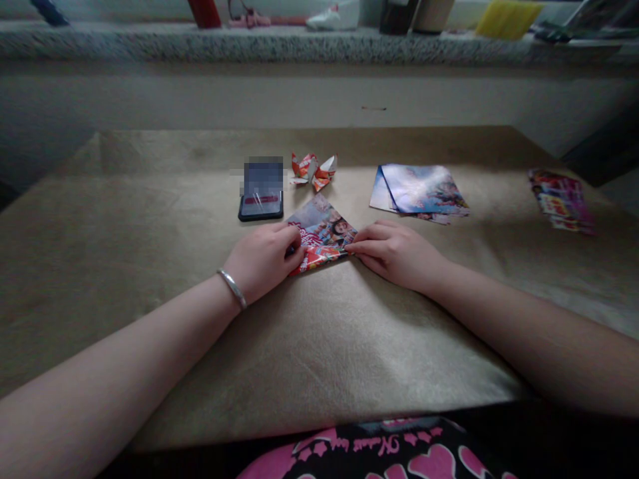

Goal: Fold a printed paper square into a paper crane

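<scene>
A folded sheet of glossy printed paper point(322, 223) lies on the table between my hands, one corner pointing away from me and a folded edge toward me. My left hand point(267, 258) grips its left side, fingers curled with the thumb along the fold. At the right corner, the fingertips of my right hand point(387, 251) pinch the paper against the table. Just beyond the sheet stands a folded orange and white paper figure point(314, 171). To its left sits a dark phone point(261, 207), its upper part blurred out.
A stack of glossy printed sheets point(424, 189) lies right of centre, and a fanned pile of colourful printed papers point(562, 199) is at far right. Behind the gold-toned table point(200, 372) runs a speckled stone sill point(279, 48) bearing a red object point(204, 12) and a yellow item point(508, 18).
</scene>
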`<move>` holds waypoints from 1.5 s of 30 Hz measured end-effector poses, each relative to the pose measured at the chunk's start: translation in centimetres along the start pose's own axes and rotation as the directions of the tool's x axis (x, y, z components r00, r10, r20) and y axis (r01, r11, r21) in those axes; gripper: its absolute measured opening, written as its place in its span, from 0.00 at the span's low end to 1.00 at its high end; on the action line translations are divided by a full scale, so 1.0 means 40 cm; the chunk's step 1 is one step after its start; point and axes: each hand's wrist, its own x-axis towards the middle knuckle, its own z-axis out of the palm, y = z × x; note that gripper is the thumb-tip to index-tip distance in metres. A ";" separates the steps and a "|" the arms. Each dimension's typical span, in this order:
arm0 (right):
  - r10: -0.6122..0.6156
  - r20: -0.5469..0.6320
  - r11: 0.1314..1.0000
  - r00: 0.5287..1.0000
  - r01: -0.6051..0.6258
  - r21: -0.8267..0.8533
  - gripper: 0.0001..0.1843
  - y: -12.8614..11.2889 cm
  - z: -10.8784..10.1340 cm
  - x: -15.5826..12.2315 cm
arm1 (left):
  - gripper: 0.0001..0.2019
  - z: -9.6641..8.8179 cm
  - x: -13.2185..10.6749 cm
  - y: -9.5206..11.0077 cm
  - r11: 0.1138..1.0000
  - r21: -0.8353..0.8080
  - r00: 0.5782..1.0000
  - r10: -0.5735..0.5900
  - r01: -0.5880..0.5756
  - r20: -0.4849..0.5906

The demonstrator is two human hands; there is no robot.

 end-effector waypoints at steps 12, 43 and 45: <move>-0.035 -0.017 0.999 0.999 0.034 -0.021 0.13 0.009 -0.005 -0.019 | 0.13 -0.008 -0.023 -0.013 0.901 0.088 0.892 0.434 -0.425 -0.130; -0.013 0.006 0.999 1.000 0.013 -0.034 0.15 0.003 0.012 0.001 | 0.15 -0.016 -0.044 0.027 0.899 0.287 0.941 0.338 -0.330 0.023; -0.010 0.013 0.999 1.000 0.010 -0.041 0.15 0.003 0.011 0.003 | 0.16 -0.016 -0.045 0.032 0.902 0.301 0.948 0.316 -0.309 0.028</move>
